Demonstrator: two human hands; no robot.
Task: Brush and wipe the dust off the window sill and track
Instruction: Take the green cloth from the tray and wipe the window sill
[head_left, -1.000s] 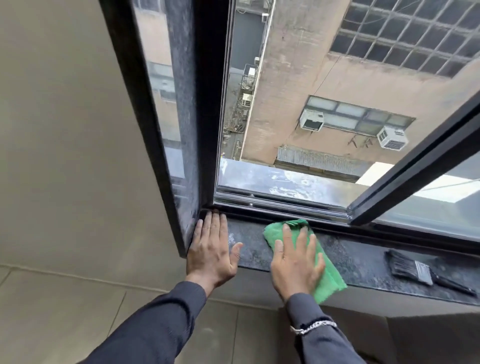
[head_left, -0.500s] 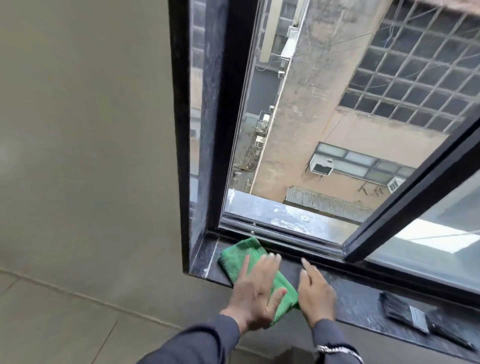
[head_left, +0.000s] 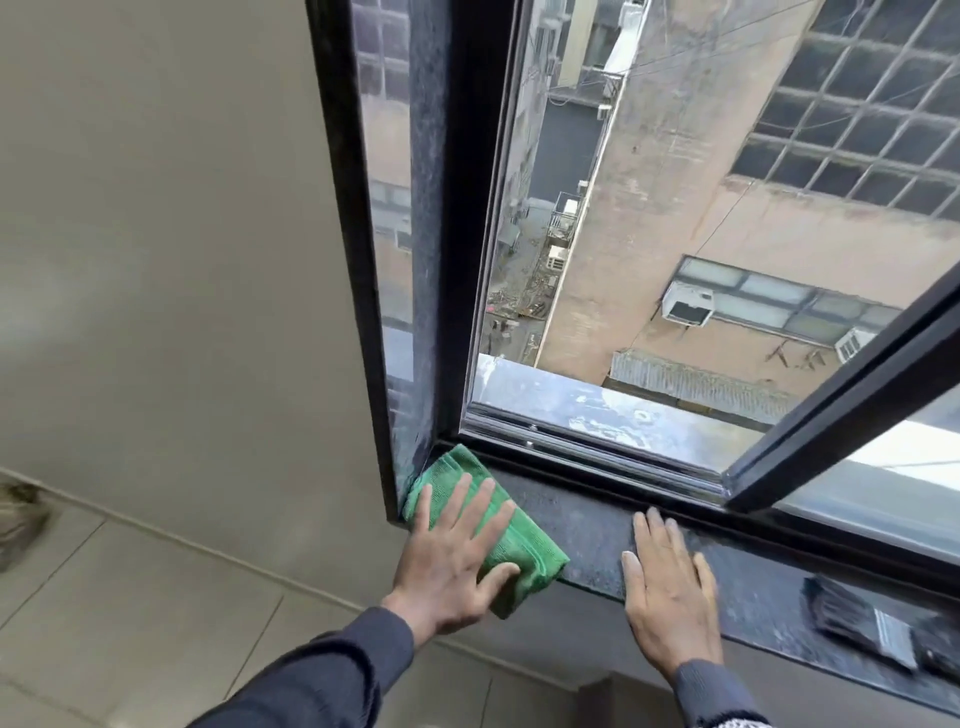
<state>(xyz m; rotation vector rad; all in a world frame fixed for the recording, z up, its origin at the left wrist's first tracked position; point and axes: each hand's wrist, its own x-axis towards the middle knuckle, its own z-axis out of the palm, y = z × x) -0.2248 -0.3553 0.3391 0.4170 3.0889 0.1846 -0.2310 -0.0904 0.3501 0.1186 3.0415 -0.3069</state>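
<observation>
While the pale interior wall (head_left: 156, 260) fills the whole left half of the frame, the dark window frame (head_left: 467, 218) runs from the top centre down to the lower middle, and through its open pane a tan building (head_left: 675, 208) with air-conditioning units shows in the upper right. A dark sliding sash (head_left: 841, 410) cuts diagonally across the right edge, its lower end meeting the shiny metal track (head_left: 597, 452) that crosses the centre of the picture. Below the track the speckled dark stone window sill (head_left: 582, 540) stretches from the lower centre to the lower right corner, with tiled floor (head_left: 130, 597) at the lower left. On the sill's left end, pushed into the corner against the frame, lies the folded green cloth (head_left: 467, 478), one corner overhanging the sill's front edge. The left hand (head_left: 457, 561) presses flat on the cloth, fingers spread, not clenched around it. The right hand (head_left: 670, 587) lies open and flat on the bare sill, apart from the cloth, grasping nothing. At the lower right a black-bristled paintbrush (head_left: 872, 623) with a metal ferrule rests on the sill, untouched.
</observation>
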